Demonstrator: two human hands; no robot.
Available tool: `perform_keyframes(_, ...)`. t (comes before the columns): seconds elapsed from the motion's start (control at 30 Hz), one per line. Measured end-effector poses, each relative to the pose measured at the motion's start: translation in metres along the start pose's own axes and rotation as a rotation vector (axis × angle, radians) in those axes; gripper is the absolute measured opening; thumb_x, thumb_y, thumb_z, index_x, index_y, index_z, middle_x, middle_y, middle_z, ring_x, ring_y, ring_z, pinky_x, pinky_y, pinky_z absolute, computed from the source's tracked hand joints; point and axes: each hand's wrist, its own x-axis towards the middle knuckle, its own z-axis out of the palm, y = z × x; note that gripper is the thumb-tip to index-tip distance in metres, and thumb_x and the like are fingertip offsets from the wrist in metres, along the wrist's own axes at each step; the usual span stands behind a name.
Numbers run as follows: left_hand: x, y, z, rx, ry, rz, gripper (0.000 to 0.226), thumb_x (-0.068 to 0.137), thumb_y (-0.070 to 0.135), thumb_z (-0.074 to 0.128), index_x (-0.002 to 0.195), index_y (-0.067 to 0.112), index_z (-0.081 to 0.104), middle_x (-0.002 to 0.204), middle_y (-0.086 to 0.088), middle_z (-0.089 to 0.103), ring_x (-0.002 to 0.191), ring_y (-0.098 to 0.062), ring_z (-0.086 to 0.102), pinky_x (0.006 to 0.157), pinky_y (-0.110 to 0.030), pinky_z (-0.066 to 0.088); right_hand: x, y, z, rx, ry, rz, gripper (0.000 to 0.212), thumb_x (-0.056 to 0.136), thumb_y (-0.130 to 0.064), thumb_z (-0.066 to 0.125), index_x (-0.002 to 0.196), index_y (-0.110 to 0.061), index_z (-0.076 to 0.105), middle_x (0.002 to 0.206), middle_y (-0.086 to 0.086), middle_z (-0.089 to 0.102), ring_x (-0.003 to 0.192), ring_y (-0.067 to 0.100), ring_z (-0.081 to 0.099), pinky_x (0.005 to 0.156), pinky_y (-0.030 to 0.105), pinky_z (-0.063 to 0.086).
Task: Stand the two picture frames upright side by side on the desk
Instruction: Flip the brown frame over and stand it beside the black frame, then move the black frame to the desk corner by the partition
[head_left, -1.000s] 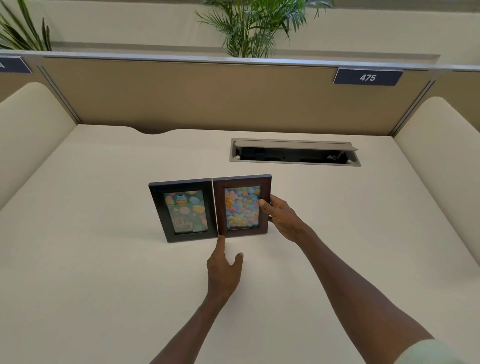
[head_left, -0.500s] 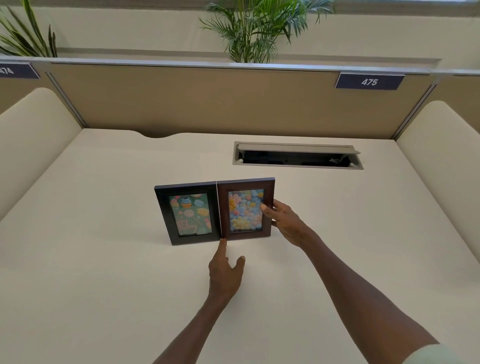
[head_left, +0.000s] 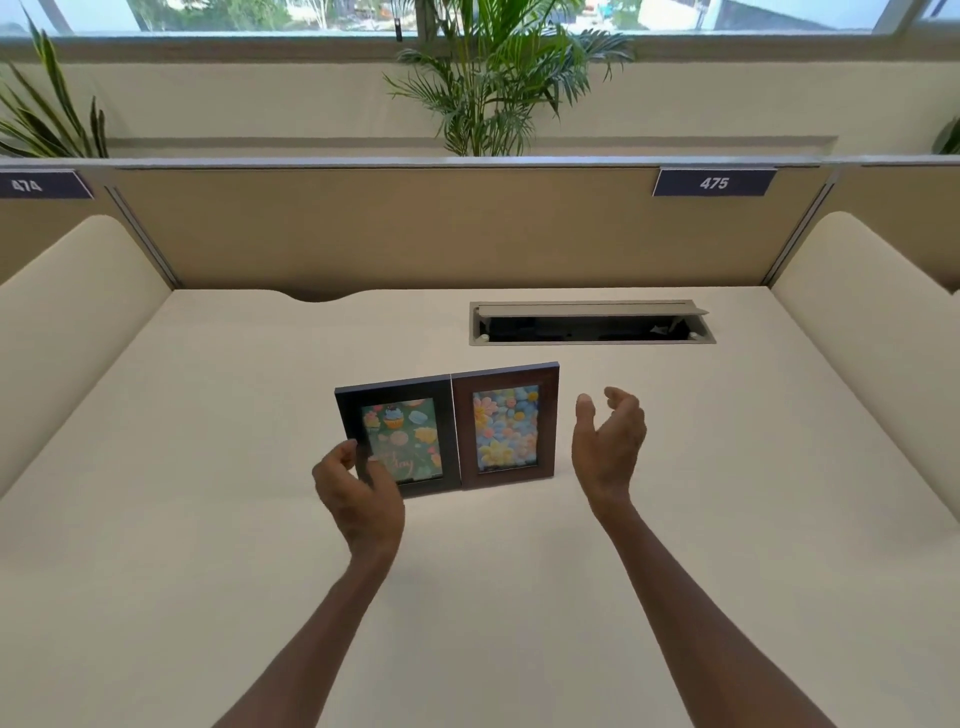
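We see two frames standing upright on the desk (head_left: 218, 519), their inner edges touching. The black frame (head_left: 397, 439) shows cupcakes on green; the brown frame (head_left: 506, 427) shows flowers on blue. Our left hand (head_left: 358, 496) is in front of the black frame's lower left corner, its fingers (head_left: 337, 460) curled beside the frame's left edge and the thumb overlapping the glass; we cannot tell whether they pinch the frame or merely sit close to it. Our right hand (head_left: 610, 441) hangs just beside the brown frame's right edge, apart from it, palm turned toward the frame, fingers loosely spread and bent, holding nothing. Beyond the fingertips lies an open cable slot (head_left: 592, 323), and further back a divider (head_left: 441, 228) bearing a 475 sign (head_left: 714, 183)
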Motion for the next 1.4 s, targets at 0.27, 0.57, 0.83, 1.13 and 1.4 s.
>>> perform_keyframes(0.27,0.056,0.000,-0.018,-0.001,-0.222,-0.056,0.039,0.099,0.018,0.049,0.135,0.005,0.041,0.136,-0.012,0.052,0.125,-0.028,0.049,0.101,-0.036,0.041,-0.017,-0.067,0.009,-0.191,-0.034,-0.648,0.028,0.092,-0.027,0.065,0.116,-0.013,0.063,0.128,0.010,0.057,0.124,0.023,0.047,0.103,0.034,0.041)
perform_keyframes(0.57,0.053,-0.004,-0.018,0.048,-0.473,-0.089,0.037,0.103,0.022,0.038,0.138,0.014,0.042,0.131,-0.009,0.059,0.105,-0.021,0.055,0.084,-0.034,0.044,-0.010,-0.084,0.050,-0.530,-0.513,-0.815,0.046,0.097,-0.034,0.058,0.140,-0.019,0.052,0.151,0.016,0.043,0.143,0.034,0.027,0.116,0.050,0.026)
perform_keyframes(0.83,0.055,-0.016,-0.013,0.116,-0.510,-0.151,0.037,0.102,0.028,0.040,0.133,0.010,0.047,0.127,-0.009,0.061,0.103,-0.020,0.055,0.081,-0.033,0.042,-0.002,-0.080,0.063,-0.545,-0.657,-0.815,0.045,0.099,-0.036,0.053,0.140,-0.016,0.050,0.153,0.021,0.034,0.146,0.038,0.020,0.117,0.053,0.023)
perform_keyframes(1.13,0.069,-0.031,-0.029,-0.054,-0.572,-0.194,0.021,0.101,0.025,0.049,0.113,0.011,0.059,0.111,-0.008,0.069,0.107,-0.029,0.064,0.089,-0.049,0.054,0.000,-0.093,0.074,-0.509,-0.589,-0.819,0.026,0.099,-0.025,0.055,0.113,-0.008,0.070,0.152,0.022,0.034,0.145,0.036,0.020,0.118,0.051,0.027)
perform_keyframes(1.4,0.132,-0.034,-0.063,-0.202,-0.603,-0.177,0.013,0.101,0.020,0.050,0.105,0.012,0.060,0.111,-0.012,0.068,0.107,-0.027,0.066,0.089,-0.045,0.056,-0.013,-0.147,0.111,-0.345,-0.656,-0.753,0.027,0.101,-0.025,0.051,0.121,-0.010,0.061,0.135,0.015,0.054,0.131,0.031,0.039,0.106,0.044,0.040)
